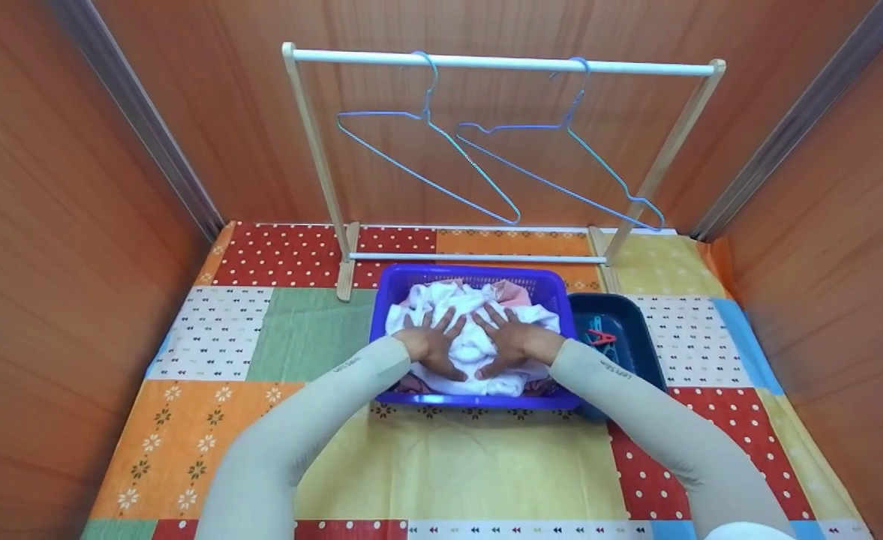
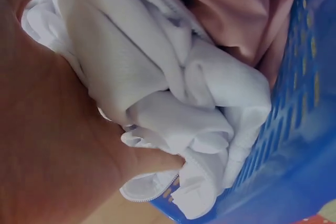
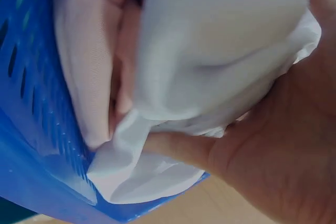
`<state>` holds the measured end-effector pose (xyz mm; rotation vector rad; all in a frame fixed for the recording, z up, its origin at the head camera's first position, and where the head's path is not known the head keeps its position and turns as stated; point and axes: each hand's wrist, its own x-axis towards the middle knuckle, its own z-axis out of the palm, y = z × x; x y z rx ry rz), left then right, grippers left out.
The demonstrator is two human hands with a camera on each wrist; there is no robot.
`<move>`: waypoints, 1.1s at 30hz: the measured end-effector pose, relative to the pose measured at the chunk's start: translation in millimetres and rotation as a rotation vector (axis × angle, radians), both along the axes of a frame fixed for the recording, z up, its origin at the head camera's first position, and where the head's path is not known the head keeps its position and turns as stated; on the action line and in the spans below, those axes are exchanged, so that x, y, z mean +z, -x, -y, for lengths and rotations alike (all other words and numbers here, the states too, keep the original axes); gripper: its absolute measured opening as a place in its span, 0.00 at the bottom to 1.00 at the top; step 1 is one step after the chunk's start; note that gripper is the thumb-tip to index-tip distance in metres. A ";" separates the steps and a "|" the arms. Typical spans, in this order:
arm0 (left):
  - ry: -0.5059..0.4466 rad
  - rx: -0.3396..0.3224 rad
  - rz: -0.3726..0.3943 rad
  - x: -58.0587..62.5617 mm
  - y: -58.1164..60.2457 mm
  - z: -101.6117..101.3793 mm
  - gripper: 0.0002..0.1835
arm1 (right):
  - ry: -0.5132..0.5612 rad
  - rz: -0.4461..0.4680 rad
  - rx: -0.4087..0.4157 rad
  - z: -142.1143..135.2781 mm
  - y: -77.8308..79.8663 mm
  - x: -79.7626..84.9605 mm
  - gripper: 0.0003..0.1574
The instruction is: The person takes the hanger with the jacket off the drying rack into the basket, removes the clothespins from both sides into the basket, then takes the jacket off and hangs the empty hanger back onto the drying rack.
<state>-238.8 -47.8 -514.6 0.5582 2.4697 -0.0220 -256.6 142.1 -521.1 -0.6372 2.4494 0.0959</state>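
Note:
Both hands rest on a crumpled white garment [image 1: 473, 346] heaped in a purple-blue plastic basket [image 1: 479, 402]. My left hand [image 1: 435, 346] presses on its left half with fingers spread toward the back. On the other half lies my right hand [image 1: 511, 345], fingers likewise spread. Each thumb points inward along the cloth. In the left wrist view, the thumb lies against folds of the white cloth [image 2: 210, 82] near a zipper edge. Pink cloth [image 3: 86, 61] lies between the white garment and the basket wall in the right wrist view.
Behind the basket stands a wooden rack with a white rod [image 1: 501, 62]. Two blue wire hangers [image 1: 471, 159] hang from it. Beside the basket on the right, a dark tray [image 1: 636, 330] holds red and teal clothespins [image 1: 601, 337]. Wooden panels [image 1: 58, 270] enclose the patchwork cloth.

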 end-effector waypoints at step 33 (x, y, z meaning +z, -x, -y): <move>-0.403 0.037 -0.279 37.8 -18.9 27.4 0.46 | 0.436 -0.172 -0.128 -46.9 -21.6 59.2 0.53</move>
